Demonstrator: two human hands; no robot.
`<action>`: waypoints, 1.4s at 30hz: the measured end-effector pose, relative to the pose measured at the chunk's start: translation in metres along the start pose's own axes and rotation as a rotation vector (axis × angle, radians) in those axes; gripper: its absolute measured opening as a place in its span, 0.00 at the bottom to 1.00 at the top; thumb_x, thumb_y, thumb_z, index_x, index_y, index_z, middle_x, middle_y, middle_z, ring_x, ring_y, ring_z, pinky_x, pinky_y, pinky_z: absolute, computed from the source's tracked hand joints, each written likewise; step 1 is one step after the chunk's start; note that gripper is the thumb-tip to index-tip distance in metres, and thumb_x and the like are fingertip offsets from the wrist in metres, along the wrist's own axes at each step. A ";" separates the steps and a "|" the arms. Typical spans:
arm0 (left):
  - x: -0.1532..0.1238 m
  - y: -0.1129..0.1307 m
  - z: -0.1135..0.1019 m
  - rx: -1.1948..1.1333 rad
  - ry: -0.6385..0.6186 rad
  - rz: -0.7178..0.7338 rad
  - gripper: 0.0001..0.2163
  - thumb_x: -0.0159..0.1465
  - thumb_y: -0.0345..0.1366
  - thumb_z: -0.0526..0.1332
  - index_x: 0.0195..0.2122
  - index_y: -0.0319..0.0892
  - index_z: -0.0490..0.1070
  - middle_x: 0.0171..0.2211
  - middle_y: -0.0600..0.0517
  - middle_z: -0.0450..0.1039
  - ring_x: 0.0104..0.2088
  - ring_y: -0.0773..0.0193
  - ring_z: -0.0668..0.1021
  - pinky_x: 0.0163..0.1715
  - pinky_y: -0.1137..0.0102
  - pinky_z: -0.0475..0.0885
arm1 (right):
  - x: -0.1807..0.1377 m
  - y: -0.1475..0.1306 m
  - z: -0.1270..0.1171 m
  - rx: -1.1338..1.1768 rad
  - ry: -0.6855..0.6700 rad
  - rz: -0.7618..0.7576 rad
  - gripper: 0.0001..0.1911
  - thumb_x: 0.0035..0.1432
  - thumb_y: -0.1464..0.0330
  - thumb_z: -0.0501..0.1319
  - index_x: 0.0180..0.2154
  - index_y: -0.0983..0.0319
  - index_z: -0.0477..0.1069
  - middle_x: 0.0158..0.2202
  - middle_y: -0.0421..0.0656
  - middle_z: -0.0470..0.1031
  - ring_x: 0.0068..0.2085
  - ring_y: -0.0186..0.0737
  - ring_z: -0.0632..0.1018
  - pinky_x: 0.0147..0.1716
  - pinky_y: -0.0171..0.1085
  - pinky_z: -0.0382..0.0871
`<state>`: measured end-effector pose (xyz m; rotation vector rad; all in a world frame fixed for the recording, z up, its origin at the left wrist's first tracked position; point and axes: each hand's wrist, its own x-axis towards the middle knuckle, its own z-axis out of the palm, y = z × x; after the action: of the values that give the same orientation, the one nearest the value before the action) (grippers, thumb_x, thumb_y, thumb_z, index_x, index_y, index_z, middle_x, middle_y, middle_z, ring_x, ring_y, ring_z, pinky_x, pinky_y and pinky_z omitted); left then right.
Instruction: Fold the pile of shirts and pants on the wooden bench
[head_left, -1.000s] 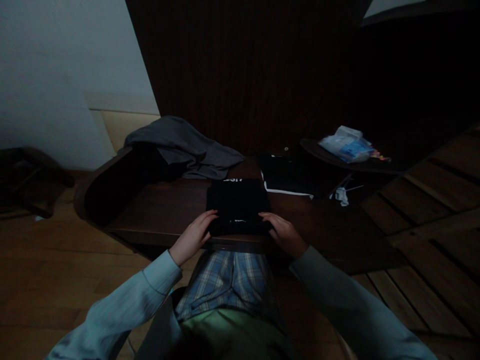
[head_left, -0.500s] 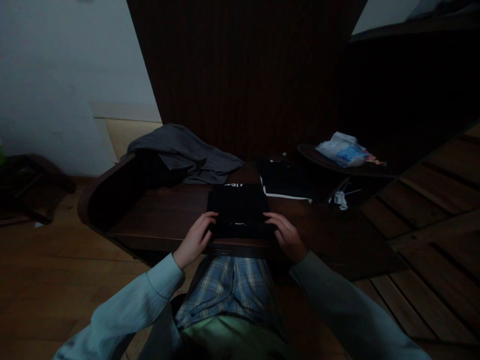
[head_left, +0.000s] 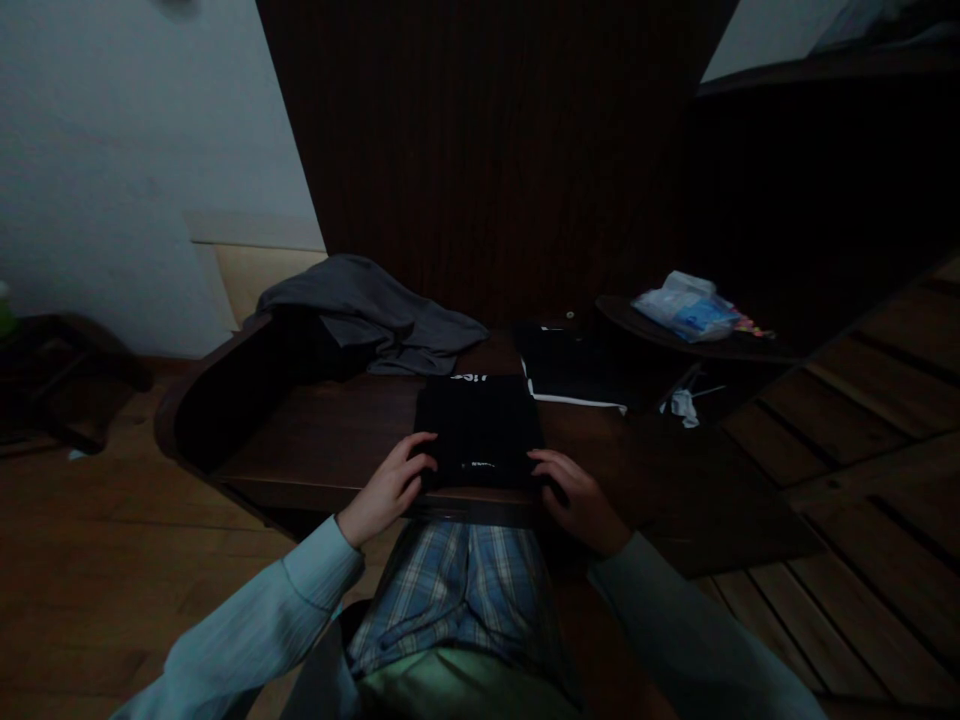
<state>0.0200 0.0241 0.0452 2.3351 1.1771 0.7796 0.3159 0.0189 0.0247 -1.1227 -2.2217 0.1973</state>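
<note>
A folded black garment (head_left: 480, 425) lies flat on the dark wooden desk top, near its front edge. White lettering shows at its far edge, with a smaller white print close to the near edge. My left hand (head_left: 390, 482) rests at the garment's left side, fingers apart and slightly bent, fingertips touching the cloth. At the right side my right hand (head_left: 577, 495) mirrors it, its fingers spread and the tips on the near right corner. Neither hand grips the cloth. Dim light hides the garment's layers.
A crumpled grey cloth (head_left: 375, 310) is heaped at the back left of the desk (head_left: 300, 430). Behind on the right lies another folded dark garment (head_left: 570, 365) with a white edge. A plastic packet (head_left: 690, 305) sits on a small raised shelf (head_left: 637, 318), crumpled white paper (head_left: 684, 407) beneath.
The garment's near part now lies flatter and its small print shows more clearly. My hands have drawn slightly toward me along its sides, fingers a little more spread.
</note>
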 end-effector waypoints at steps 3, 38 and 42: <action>-0.001 0.011 0.002 0.006 -0.020 -0.031 0.11 0.56 0.25 0.49 0.38 0.42 0.63 0.56 0.45 0.55 0.56 0.58 0.61 0.55 0.60 0.59 | 0.003 -0.006 -0.006 0.000 -0.043 0.028 0.07 0.52 0.72 0.55 0.36 0.60 0.63 0.48 0.48 0.68 0.50 0.43 0.69 0.47 0.44 0.65; 0.000 -0.013 -0.008 0.277 -0.137 0.111 0.24 0.57 0.33 0.58 0.55 0.42 0.56 0.56 0.44 0.60 0.57 0.58 0.61 0.55 0.59 0.60 | -0.015 -0.026 -0.027 0.215 0.030 0.329 0.11 0.56 0.66 0.51 0.27 0.59 0.70 0.23 0.40 0.72 0.26 0.36 0.73 0.25 0.35 0.67; -0.002 0.014 -0.003 0.417 -0.118 0.075 0.17 0.55 0.25 0.57 0.47 0.39 0.65 0.52 0.41 0.66 0.51 0.58 0.69 0.49 0.62 0.66 | -0.022 -0.034 -0.017 0.460 -0.244 0.485 0.17 0.57 0.59 0.50 0.30 0.61 0.72 0.22 0.40 0.74 0.24 0.36 0.74 0.24 0.35 0.67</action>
<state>0.0254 0.0151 0.0552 2.7303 1.3069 0.4420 0.3130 -0.0213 0.0409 -1.3981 -1.9114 1.0394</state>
